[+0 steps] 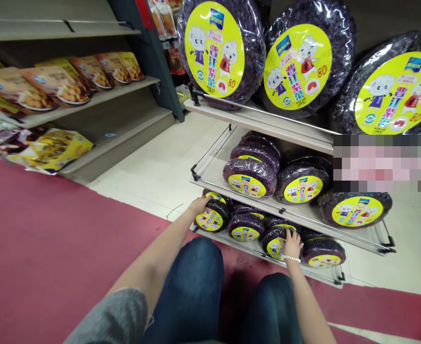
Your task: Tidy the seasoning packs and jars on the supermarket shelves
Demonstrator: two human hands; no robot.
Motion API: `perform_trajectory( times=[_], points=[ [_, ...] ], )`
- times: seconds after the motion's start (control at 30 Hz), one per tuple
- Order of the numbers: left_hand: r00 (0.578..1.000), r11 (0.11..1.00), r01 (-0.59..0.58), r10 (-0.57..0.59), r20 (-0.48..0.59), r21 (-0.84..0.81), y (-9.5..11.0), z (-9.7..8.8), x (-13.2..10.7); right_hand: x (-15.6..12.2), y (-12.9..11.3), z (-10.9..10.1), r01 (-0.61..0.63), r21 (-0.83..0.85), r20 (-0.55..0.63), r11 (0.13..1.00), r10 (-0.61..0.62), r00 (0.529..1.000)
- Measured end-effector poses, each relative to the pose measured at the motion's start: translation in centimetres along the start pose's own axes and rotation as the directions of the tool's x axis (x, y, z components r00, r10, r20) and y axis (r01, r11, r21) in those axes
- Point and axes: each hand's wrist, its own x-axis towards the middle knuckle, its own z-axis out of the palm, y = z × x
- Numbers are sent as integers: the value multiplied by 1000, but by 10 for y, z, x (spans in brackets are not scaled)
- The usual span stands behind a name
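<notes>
I crouch before a low shelf rack stocked with round dark purple packs with yellow labels. My left hand reaches to the bottom shelf and rests with curled fingers on the top edge of the leftmost round pack. My right hand, with a white bead bracelet on the wrist, lies with fingers spread on another round pack further right on the same shelf. More such packs stand between and beside them.
Larger round packs lean on the top shelf, middle-sized ones on the shelf below. At left stands a grey shelving unit with orange and yellow snack bags. Red carpet and pale floor tiles lie underfoot.
</notes>
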Motion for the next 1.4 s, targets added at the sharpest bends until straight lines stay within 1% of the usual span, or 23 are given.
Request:
perform_trajectory(
  times=[0.17, 0.27, 0.37, 0.47, 0.53, 0.6, 0.67, 0.7, 0.73, 0.77, 0.83, 0.9, 0.97, 1.0, 1.03, 1.07, 1.13, 1.17, 1.23, 1.3, 1.33, 1.4],
  points=[
    [999, 992, -26, 21, -42, -123, -20, -3, 0, 3, -1, -1, 0, -18, 7, 1000, 0, 1000],
    [996, 975, -32, 12, -93, -221, -32, 3, -6, 5, -4, -1, -7, -24, 12, 1000, 7, 1000],
    [986, 936, 7, -64, -151, -353, -47, 18, -20, 6, -6, -1, -17, -22, 23, 1000, 18, 1000],
    [975, 871, 79, -169, -146, -484, -60, 44, -36, 6, -6, -2, -14, -24, 32, 1000, 15, 999],
    [977, 819, 73, -173, -123, -569, -62, 63, -44, 6, -5, -3, -11, -22, 41, 1000, 12, 999],
    [982, 763, 27, -141, -125, -646, -57, 77, -49, 7, -4, -3, -8, -13, 46, 1000, 9, 999],
    [985, 724, -24, -102, -142, -689, -49, 79, -52, 8, -3, -3, -7, -7, 44, 1000, 7, 999],
    [985, 719, -45, -82, -149, -694, -46, 75, -54, 8, -3, -2, -6, -7, 43, 1000, 7, 999],
    [985, 723, -65, -63, -159, -688, -44, 66, -55, 8, -3, -1, -7, -8, 43, 1000, 7, 999],
    [984, 732, -83, -47, -172, -676, -43, 54, -56, 9, -2, -1, -7, -9, 43, 1000, 7, 999],
    [978, 759, -130, -6, -206, -638, -41, 20, -59, 9, -2, 1, -4, -10, 42, 1000, 5, 999],
    [963, 816, -208, 73, -261, -540, -36, -17, -62, 9, -1, 2, 3, -8, 36, 1000, -3, 999],
    [924, 901, -316, 220, -314, -297, -22, -47, -63, 9, 0, 2, 9, -6, 29, 1000, -9, 1000],
    [904, 921, -358, 301, -304, -153, -12, -56, -62, 9, 0, 3, 10, -4, 28, 1000, -10, 1000],
    [890, 922, -388, 371, -264, -12, 0, -60, -59, 10, 0, 3, 11, -2, 27, 1000, -11, 1000],
    [883, 905, -413, 425, -201, 98, 13, -60, -55, 10, 0, 3, 12, 0, 28, 1000, -12, 1000],
    [869, 855, -466, 490, -64, 227, 41, -48, -42, 10, 1, 3, 12, -1, 30, 1000, -12, 999],
    [855, 832, -500, 518, -15, 242, 54, -37, -34, 11, 1, 3, 11, -4, 31, 1000, -11, 999],
    [828, 800, -552, 559, 43, 234, 73, -15, -19, 11, 1, 2, 7, -7, 36, 1000, -7, 999],
    [824, 799, -559, 565, 41, 219, 81, 4, -9, 12, 1, 2, 5, -2, 43, 1000, -5, 999],
    [830, 809, -549, 557, 22, 213, 81, 9, -6, 12, 1, 1, 6, 2, 46, 1000, -6, 999],
    [854, 844, -499, 518, -54, 195, 72, 14, -6, 13, 1, 1, 10, 3, 49, 1000, -11, 999]
  ],
)
